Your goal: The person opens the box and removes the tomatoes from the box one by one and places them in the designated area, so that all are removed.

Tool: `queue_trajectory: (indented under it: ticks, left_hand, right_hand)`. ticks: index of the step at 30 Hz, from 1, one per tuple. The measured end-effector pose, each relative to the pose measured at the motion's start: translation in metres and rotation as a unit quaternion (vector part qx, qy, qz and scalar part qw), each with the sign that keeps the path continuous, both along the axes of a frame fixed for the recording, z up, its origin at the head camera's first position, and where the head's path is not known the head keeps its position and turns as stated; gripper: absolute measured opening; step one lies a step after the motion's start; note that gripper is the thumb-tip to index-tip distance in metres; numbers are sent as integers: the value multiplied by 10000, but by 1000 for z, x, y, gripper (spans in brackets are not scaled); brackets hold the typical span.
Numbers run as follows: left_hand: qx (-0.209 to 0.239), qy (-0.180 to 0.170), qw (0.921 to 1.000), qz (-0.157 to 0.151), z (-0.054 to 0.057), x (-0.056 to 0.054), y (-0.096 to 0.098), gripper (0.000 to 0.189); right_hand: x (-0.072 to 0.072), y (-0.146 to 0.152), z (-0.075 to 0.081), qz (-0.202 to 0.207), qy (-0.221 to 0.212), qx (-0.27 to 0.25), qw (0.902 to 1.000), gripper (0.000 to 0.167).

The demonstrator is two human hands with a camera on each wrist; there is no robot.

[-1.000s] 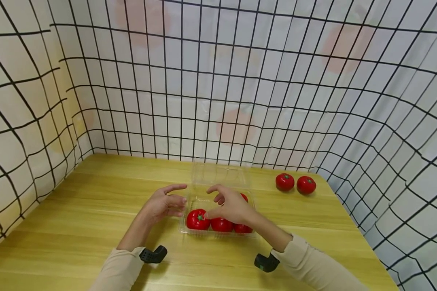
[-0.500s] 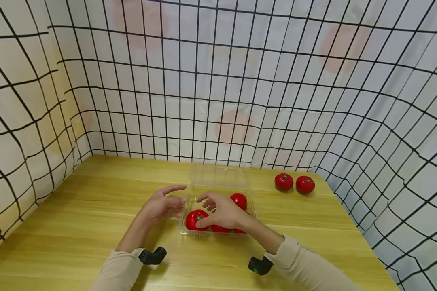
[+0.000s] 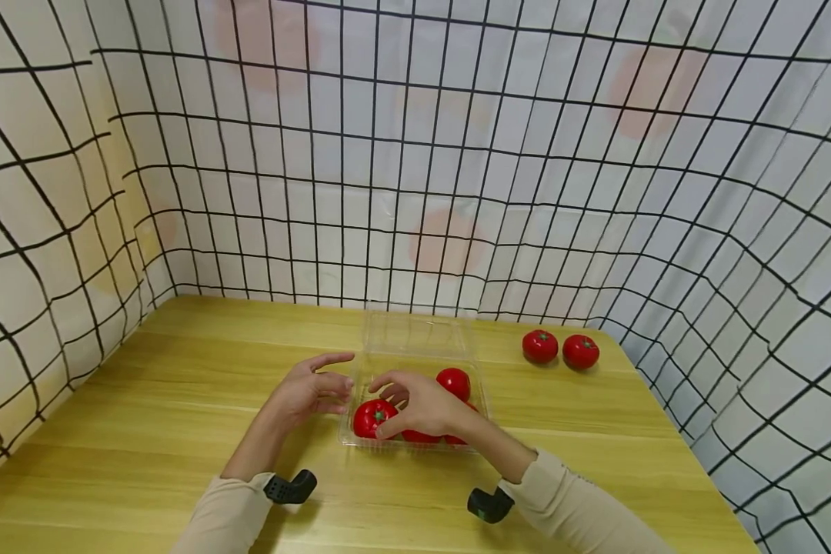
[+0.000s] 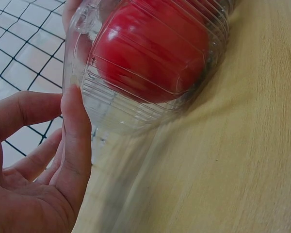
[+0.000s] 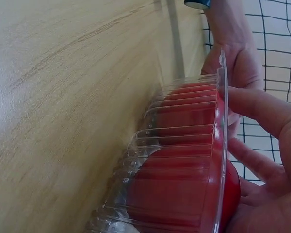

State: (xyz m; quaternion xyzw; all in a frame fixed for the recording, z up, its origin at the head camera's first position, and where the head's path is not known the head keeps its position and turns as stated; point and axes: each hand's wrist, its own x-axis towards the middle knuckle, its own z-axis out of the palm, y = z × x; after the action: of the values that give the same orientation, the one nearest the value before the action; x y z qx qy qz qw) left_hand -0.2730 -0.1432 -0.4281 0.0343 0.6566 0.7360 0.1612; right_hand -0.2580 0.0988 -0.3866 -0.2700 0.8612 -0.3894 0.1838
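My left hand [image 3: 310, 392] is at the left side of a clear plastic clamshell box [image 4: 121, 109], its fingertips right at the rim in the left wrist view. Over the box, my right hand [image 3: 418, 404] holds the front-left tomato [image 3: 372, 419], thumb at its front and fingers arched behind. That red tomato shows a green stem mark. Beside it lie two more front tomatoes [image 5: 169, 187], largely covered by the right hand and forearm in the head view. A tomato [image 3: 454, 382] sits at the box's back right. In the right wrist view the thumb overlaps the rim.
Two loose tomatoes [image 3: 540, 347] stand side by side at the table's back right. The box's clear lid [image 3: 418, 335] lies folded back behind it. A white cloth with a black grid [image 3: 305, 192] surrounds the wooden table [image 3: 201, 362].
My right hand has shifted left and slightly toward me, onto the front-left tomato, uncovering the back-right tomato. My left hand and the box hold their places.
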Motion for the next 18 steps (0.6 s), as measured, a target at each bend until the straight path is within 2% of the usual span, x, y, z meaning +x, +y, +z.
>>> queue_trajectory:
  ticks: [18]
  left_hand:
    - [-40,30,10000,-9,3,2,0,60]
  right_hand:
    - [-3,-3,-1,-18,-153,406,9991,57]
